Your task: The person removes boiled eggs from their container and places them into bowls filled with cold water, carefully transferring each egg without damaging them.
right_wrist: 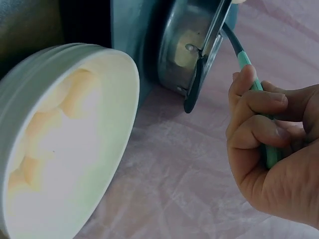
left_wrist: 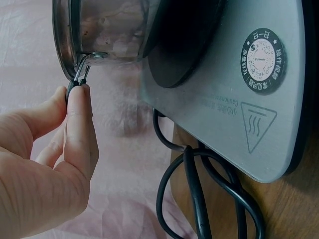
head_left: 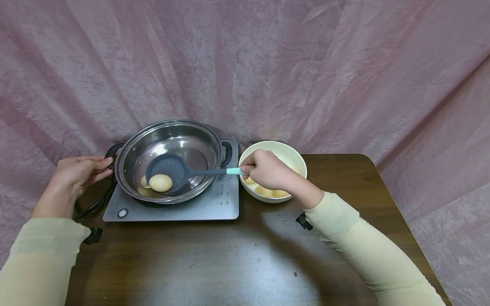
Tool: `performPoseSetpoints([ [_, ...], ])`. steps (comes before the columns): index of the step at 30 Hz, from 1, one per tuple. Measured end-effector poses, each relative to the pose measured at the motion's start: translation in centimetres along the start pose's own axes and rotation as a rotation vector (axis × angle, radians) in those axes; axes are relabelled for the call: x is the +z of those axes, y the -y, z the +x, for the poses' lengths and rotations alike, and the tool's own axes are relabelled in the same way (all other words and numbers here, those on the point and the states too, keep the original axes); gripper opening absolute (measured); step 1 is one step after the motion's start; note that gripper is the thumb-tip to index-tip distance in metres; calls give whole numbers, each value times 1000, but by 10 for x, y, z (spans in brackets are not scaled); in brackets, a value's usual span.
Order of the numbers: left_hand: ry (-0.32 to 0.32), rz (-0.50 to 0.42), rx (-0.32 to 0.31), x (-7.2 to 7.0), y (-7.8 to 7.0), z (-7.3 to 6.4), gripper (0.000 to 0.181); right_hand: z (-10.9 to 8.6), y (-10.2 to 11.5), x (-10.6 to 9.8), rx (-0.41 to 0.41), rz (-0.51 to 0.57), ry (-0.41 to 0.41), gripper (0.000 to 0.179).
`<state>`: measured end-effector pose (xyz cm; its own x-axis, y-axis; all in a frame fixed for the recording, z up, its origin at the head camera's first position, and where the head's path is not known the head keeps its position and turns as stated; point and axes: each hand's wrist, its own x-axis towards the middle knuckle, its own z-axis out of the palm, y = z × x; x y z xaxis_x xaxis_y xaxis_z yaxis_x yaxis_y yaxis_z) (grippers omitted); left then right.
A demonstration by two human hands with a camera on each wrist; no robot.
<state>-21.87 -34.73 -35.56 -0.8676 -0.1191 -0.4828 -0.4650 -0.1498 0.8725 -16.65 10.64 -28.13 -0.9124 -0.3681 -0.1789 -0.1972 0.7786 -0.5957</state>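
Observation:
My right hand (head_left: 264, 169) grips the mint-green handle (right_wrist: 257, 83) of a dark grey ladle (head_left: 168, 163), its fingers curled round it. In the ladle's round bowl lies a light brown egg (head_left: 160, 182), over the steel pot (head_left: 174, 124). Another egg (head_left: 144, 182) shows partly behind that one, low in the pot, which has clear water in it. At the pot's left side my left hand (head_left: 78, 172) pinches the black side handle (head_left: 114, 149) between thumb and fingers; the left wrist view shows this hand (left_wrist: 65, 134) below the rim.
Under the pot is a flat grey induction cooker (head_left: 172, 212), with black cables (left_wrist: 194, 189) at its left. Just right of it stands a white bowl (head_left: 273, 146) holding several eggs (right_wrist: 47, 132). A pink curtain (head_left: 245, 76) hangs behind the brown wooden table (head_left: 214, 263).

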Motion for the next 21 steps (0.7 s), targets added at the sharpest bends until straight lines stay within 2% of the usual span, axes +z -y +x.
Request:
performPoseSetpoints([
  [10,2,-5,-1,0,0,0,16,0,-4,-13,54,73,-35,20],
  [21,-16,40,3,-1,1,1,15,0,-13,-18,59,74,-51,20],
])
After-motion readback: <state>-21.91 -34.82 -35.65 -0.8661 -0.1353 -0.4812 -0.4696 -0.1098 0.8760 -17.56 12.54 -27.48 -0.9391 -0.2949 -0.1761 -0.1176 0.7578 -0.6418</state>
